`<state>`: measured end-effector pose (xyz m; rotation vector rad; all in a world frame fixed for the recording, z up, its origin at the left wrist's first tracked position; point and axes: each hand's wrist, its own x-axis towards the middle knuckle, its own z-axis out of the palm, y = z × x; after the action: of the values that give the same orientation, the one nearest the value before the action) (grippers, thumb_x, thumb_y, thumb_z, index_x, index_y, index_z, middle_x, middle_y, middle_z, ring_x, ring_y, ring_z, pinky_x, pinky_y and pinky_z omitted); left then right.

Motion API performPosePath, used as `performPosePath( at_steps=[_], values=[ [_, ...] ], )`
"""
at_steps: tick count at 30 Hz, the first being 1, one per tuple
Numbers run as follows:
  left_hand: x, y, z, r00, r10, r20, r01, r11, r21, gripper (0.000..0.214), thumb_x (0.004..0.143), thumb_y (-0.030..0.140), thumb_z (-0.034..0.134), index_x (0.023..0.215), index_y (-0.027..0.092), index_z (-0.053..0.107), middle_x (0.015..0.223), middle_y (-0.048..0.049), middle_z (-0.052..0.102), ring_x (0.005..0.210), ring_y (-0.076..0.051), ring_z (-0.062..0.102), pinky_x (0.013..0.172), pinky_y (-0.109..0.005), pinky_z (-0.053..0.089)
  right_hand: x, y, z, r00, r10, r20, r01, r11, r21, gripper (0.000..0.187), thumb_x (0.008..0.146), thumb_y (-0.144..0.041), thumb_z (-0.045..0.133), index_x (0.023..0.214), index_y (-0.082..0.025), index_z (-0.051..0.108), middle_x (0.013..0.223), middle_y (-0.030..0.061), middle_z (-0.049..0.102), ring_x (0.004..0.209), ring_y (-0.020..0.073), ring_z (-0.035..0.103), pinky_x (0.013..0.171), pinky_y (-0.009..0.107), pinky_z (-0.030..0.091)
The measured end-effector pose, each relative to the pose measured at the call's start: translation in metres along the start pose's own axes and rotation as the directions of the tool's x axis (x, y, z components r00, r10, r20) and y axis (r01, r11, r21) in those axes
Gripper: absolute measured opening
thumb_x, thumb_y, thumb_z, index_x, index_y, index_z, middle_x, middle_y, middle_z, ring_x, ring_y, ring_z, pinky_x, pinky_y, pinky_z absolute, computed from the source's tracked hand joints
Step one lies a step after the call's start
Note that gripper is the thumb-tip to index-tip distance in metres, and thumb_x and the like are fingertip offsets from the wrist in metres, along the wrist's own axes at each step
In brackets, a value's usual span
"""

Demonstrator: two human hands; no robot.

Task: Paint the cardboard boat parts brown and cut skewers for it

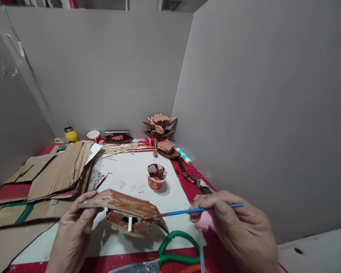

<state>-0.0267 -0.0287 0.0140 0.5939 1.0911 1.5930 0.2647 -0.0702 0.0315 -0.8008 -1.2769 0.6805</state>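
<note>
My left hand [75, 227] pinches one pointed end of a small cardboard model boat [125, 204], held tilted above the white sheet [125, 170]. Its hull is streaked with brown paint, and a cabin with a dark opening and a pale stick hangs below the hull. Between the thumb and fingers of my right hand [238, 223] is a thin blue paintbrush [187, 212], its tip touching the hull near the right end. Beyond the boat stands a paper cup [157, 178] with brown paint inside and smears on its wall.
Green-handled scissors [179, 258] lie at the front edge. Flattened cardboard [57, 170] is piled at left. Thin wooden sticks [125, 148], stacked brown boats [160, 123], another boat [167, 148], a yellow bottle [71, 134] and a white cup [93, 135] stand or lie at the back. Tools [199, 182] lie along the right wall.
</note>
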Motion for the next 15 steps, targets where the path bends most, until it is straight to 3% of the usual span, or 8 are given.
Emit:
performPosePath(
  at_steps=[5,15],
  values=[
    [0.0,-0.009,-0.004,0.999,-0.008,0.038,0.006,0.999,0.049,0.042,0.052,0.031,0.097,0.09,0.023,0.081,0.086,-0.0025,0.083,0.078,-0.018,0.076,0.07,-0.018,0.06,-0.002,0.008,0.004,0.996,-0.045,0.082,0.04,0.998,0.058,0.018,0.101,-0.028,0.061,0.101,-0.026,0.079,0.08,0.0032,0.078,0.069,0.0171,0.076,0.066,0.027,0.064],
    [0.0,-0.021,-0.02,0.996,-0.02,0.088,-0.001,0.972,0.234,0.048,0.051,0.038,0.097,0.095,0.022,0.082,0.082,-0.0045,0.083,0.078,-0.022,0.076,0.07,-0.022,0.058,-0.002,0.012,0.006,0.982,-0.044,0.184,0.043,0.999,0.011,0.018,0.1,-0.029,0.063,0.109,-0.033,0.078,0.087,0.0,0.079,0.073,0.0135,0.075,0.07,0.022,0.062]
  ],
)
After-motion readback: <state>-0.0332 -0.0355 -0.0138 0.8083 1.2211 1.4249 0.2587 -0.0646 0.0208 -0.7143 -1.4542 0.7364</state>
